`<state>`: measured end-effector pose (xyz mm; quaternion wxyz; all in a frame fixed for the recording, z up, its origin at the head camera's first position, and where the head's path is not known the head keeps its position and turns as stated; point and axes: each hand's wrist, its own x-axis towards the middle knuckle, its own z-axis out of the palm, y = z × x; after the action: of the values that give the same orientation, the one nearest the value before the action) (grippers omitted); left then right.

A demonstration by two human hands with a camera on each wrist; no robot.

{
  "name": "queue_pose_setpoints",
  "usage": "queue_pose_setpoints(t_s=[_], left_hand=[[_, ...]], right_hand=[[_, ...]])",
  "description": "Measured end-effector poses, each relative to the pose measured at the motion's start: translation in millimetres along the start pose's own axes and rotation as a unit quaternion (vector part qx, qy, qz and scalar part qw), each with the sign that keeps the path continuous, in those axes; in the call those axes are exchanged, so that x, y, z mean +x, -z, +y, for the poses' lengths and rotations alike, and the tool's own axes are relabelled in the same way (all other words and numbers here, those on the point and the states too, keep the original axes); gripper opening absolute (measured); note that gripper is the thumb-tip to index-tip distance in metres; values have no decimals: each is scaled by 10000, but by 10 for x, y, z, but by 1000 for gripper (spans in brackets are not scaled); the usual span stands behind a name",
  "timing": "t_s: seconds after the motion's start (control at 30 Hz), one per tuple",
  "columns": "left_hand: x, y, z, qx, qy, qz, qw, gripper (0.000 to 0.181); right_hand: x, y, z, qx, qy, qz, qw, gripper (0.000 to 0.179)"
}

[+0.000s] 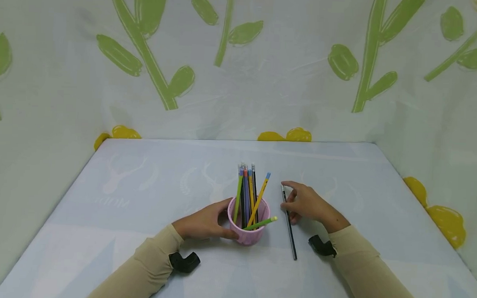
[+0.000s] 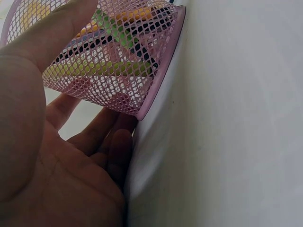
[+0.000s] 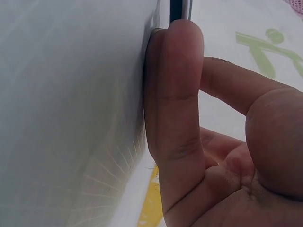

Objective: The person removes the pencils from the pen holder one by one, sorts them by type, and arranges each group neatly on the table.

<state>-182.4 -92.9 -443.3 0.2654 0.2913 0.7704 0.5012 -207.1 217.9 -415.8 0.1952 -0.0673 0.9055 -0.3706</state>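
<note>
A pink mesh pencil cup (image 1: 248, 238) stands upright on the table and holds several pencils (image 1: 245, 197), most with their eraser ends up. A green pencil (image 1: 262, 223) leans far out over its right rim. My left hand (image 1: 210, 220) grips the cup from the left, thumb on the near side; the left wrist view shows its palm beside the mesh (image 2: 104, 61). To the right, my right hand (image 1: 309, 204) pinches a black pencil (image 1: 291, 238) near its upper end. Fingertips hide part of that pencil in the right wrist view, where only a short dark piece (image 3: 176, 10) shows.
A white table (image 1: 101, 249) with faint printed patterns lies under both hands. Pale walls (image 1: 284, 80) with painted green leaves and yellow shapes enclose its back and sides. A black wrist mount (image 1: 184, 262) sits by the left sleeve, another (image 1: 322, 246) by the right.
</note>
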Motion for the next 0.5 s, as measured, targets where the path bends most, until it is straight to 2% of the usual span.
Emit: queue_pose_setpoints(t_s=[0.33, 0.5], left_hand=[[-1, -13, -10, -46, -49, 34, 10000, 83], [-8, -4, 2, -18, -39, 3, 10000, 83]], right_hand=[[-21, -8, -40, -90, -106, 37, 9999, 76], [-20, -3, -50, -295, -74, 96, 9995, 72]])
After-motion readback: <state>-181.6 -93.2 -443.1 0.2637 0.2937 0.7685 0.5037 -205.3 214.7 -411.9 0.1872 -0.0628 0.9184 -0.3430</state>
